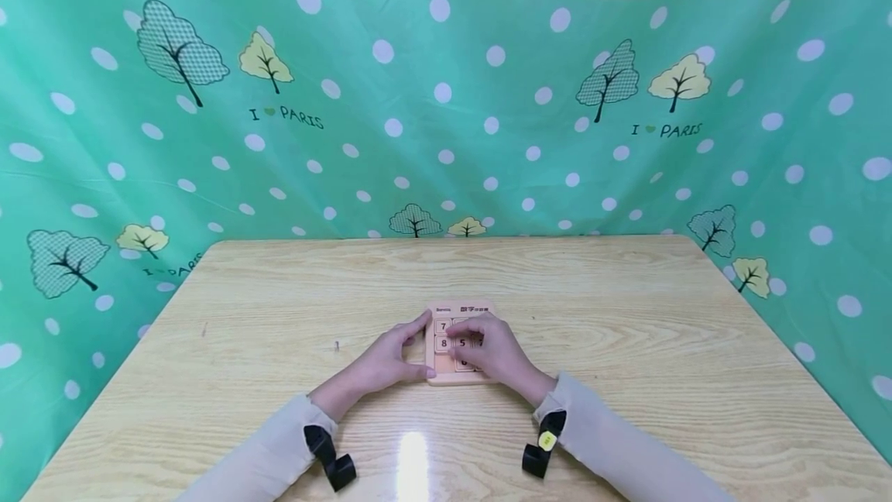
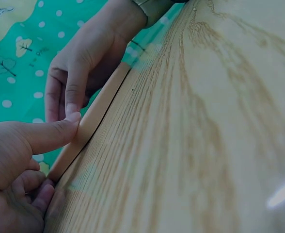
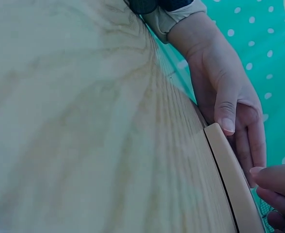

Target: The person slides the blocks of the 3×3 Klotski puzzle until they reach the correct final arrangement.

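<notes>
A pale pink number slide puzzle (image 1: 460, 379) lies flat on the table, with square numbered tiles in its frame. My left hand (image 1: 379, 362) grips the puzzle's left side, thumb at the near corner and fingers farther up the edge. Over the tiles is my right hand (image 1: 496, 348), its thumb and index finger apart, their tips at the left column by the 7 tile (image 1: 443, 326) and the 8 tile (image 1: 443, 344). Below the 8 tile a bare slot shows at the lower left. The right hand hides several tiles. In the left wrist view, the puzzle's side (image 2: 91, 116) runs between both hands.
The light wood table (image 1: 279, 293) extends around the puzzle on all sides. A green dotted curtain (image 1: 446, 122) hangs behind and beside it. Black straps (image 1: 327, 455) sit on both sleeves. A bright light reflection lies on the tabletop near the front.
</notes>
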A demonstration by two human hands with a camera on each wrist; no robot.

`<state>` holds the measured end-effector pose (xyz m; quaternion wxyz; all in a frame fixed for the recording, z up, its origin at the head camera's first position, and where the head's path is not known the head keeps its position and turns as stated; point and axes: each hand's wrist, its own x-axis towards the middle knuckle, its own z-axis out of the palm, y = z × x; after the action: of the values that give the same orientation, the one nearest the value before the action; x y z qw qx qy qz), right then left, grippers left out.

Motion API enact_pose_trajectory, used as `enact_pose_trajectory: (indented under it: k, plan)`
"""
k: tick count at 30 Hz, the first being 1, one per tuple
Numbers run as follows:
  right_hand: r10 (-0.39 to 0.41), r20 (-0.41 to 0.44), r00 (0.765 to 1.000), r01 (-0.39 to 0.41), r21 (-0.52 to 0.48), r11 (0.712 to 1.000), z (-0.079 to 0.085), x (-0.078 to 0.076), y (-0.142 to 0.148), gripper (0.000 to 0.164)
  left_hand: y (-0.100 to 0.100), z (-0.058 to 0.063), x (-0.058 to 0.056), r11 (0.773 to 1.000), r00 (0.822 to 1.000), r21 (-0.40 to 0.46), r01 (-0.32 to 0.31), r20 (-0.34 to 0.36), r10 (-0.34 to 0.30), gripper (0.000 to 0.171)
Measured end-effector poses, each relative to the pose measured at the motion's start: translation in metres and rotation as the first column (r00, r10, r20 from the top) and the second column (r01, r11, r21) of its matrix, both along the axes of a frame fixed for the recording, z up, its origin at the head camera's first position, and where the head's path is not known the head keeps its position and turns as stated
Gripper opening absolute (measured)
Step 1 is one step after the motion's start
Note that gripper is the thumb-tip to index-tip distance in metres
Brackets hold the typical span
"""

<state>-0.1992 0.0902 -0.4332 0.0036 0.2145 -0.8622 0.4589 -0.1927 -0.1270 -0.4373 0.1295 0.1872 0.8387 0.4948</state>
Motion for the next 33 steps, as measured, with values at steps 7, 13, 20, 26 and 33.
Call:
enact_pose_trajectory:
  k: [7, 13, 20, 26, 33]
  plan:
    - [-0.002, 0.008, 1.000, 0.002, 0.004, 1.000, 0.000, 0.009, 0.010, 0.027, 0.001, -0.001, 0.000, 1.000, 1.000, -0.008, -0.008, 0.006, 0.008, 0.094]
    - [-0.005, 0.035, 0.999, 0.006, -0.012, 1.000, 0.000, 0.015, 0.019, 0.025, 0.002, 0.000, 0.001, 1.000, 1.000, -0.004, -0.012, 0.013, 0.012, 0.094]
    - [0.001, 0.038, 0.999, -0.001, -0.012, 1.000, 0.001, 0.019, 0.028, 0.025, 0.002, 0.000, 0.001, 1.000, 0.999, 0.009, -0.025, 0.028, 0.024, 0.094]
    - [-0.022, 0.037, 0.999, 0.022, 0.003, 1.000, 0.001, 0.022, 0.034, 0.026, 0.002, 0.000, 0.001, 0.999, 0.999, 0.024, -0.026, 0.037, 0.025, 0.094]
    - [-0.024, 0.052, 0.998, 0.024, 0.007, 1.000, -0.002, 0.021, 0.037, 0.025, 0.002, 0.000, 0.000, 0.999, 0.999, 0.023, -0.032, 0.040, 0.031, 0.095]
